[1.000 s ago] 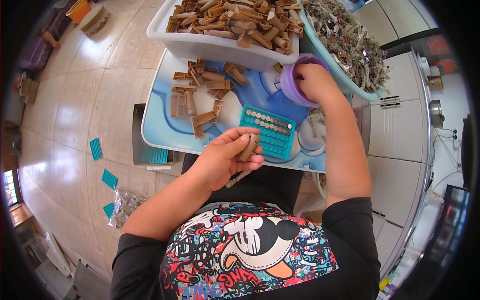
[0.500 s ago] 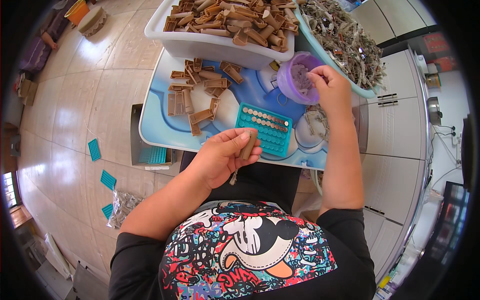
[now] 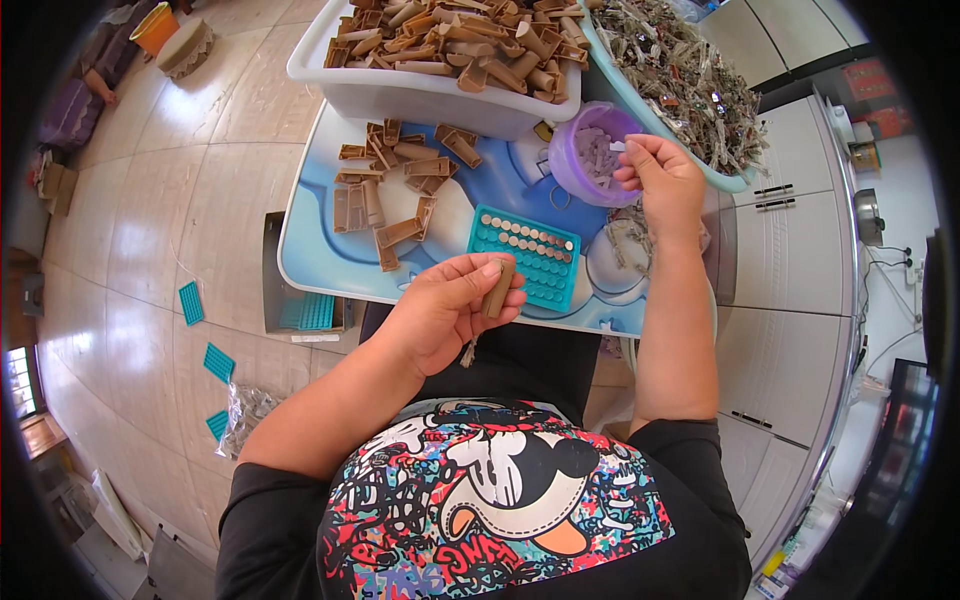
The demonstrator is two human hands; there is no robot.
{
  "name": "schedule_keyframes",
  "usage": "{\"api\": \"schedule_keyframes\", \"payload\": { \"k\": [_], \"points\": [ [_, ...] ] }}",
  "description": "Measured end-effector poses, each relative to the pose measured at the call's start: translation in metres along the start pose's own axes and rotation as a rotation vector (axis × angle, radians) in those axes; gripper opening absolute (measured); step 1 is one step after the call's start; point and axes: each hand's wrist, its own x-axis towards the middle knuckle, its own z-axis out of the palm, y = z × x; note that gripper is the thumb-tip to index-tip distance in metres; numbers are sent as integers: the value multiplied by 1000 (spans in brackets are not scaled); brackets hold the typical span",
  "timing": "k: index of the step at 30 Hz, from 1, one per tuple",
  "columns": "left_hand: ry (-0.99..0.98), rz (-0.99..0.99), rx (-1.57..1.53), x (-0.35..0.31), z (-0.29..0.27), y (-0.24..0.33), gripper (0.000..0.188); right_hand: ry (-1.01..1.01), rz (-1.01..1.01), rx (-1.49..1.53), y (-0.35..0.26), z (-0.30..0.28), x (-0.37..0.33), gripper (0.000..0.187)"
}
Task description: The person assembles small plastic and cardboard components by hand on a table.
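My left hand (image 3: pixel 436 303) is closed around a small brown plastic casing (image 3: pixel 498 290), held upright in front of my body; a thin greyish strand (image 3: pixel 468 354) dangles below that hand. At the right rim of the purple bowl (image 3: pixel 562 168), my right hand (image 3: pixel 668 190) pinches a small whitish piece (image 3: pixel 618 146). Pale translucent pieces (image 3: pixel 600 152) lie inside the bowl. Between my hands sits a teal tray (image 3: pixel 551 291) of round pockets, with rows of silvery button cells (image 3: pixel 535 240) in its upper part.
Loose brown casings (image 3: pixel 373 203) are scattered on the blue table's left side. A white bin (image 3: pixel 430 98) heaped with casings stands behind. A large basin (image 3: pixel 745 182) of tangled greyish strands is at the far right. Teal trays (image 3: pixel 191 303) lie on the floor, left.
My right hand has come up out of the bowl to its right rim with a whitish piece between the fingertips. The left hand still holds the casing, almost unmoved.
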Motion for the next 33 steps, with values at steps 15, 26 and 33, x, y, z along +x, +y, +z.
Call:
{"api": "schedule_keyframes", "payload": {
  "k": [15,26,33],
  "points": [
    [9,47,8,1,2,-2,29,-223,-375,-254,-13,39,-102,7],
    [52,14,216,-2,-2,-12,28,-302,-571,-533,3,44,-140,17],
    [55,-34,73,-2,-2,-12,29,-208,-272,-289,0,37,-147,11]
  ]
}}
